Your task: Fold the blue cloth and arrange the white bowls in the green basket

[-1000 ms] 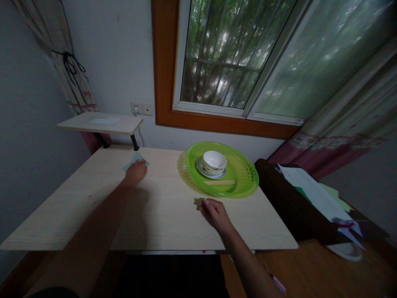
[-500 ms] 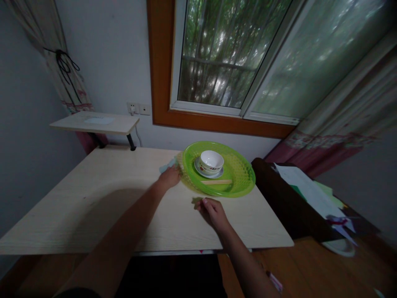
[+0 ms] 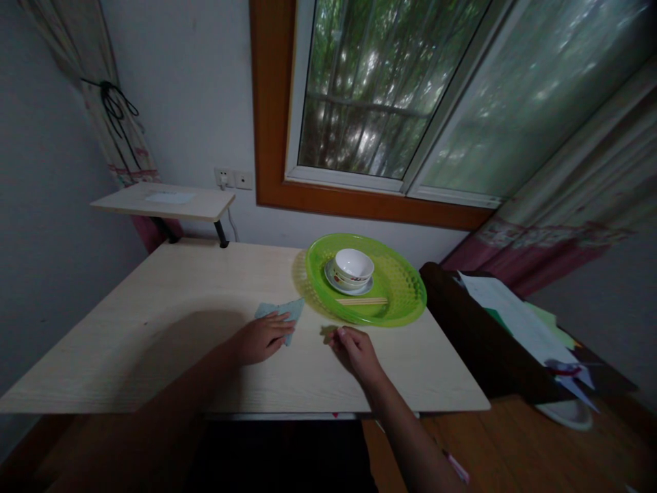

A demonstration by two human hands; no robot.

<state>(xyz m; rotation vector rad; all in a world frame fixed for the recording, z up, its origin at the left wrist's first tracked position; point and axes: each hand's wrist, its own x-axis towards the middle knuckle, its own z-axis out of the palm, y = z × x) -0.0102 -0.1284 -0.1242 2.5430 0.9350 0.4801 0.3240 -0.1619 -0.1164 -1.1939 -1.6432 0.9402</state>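
My left hand (image 3: 264,337) lies flat on a pale blue-green cloth (image 3: 295,309) with its fingers stretched out, pressing it to the table (image 3: 205,270). The cloth is spread, one part of it under the palm and fingers. My right hand (image 3: 356,348) rests on the table with fingers curled in, just in front of a green plastic basket (image 3: 403,311); nothing shows in it. A small olive patch is by its fingertips, too unclear to name. Inside the basket stand stacked white bowls (image 3: 354,263) on a plate (image 3: 365,289), with wooden chopsticks (image 3: 362,301) lying in front.
A small raised shelf (image 3: 154,195) on dark legs stands at the table's back left, with a paper on it. A wall with sockets and a window (image 3: 380,103) rise behind. Right of the table is a dark brown piece of furniture (image 3: 462,335) with papers on it.
My left hand has come back toward me and slightly left from beside the basket, bringing the cloth along; the cloth now shows more spread. My right hand stays in place.
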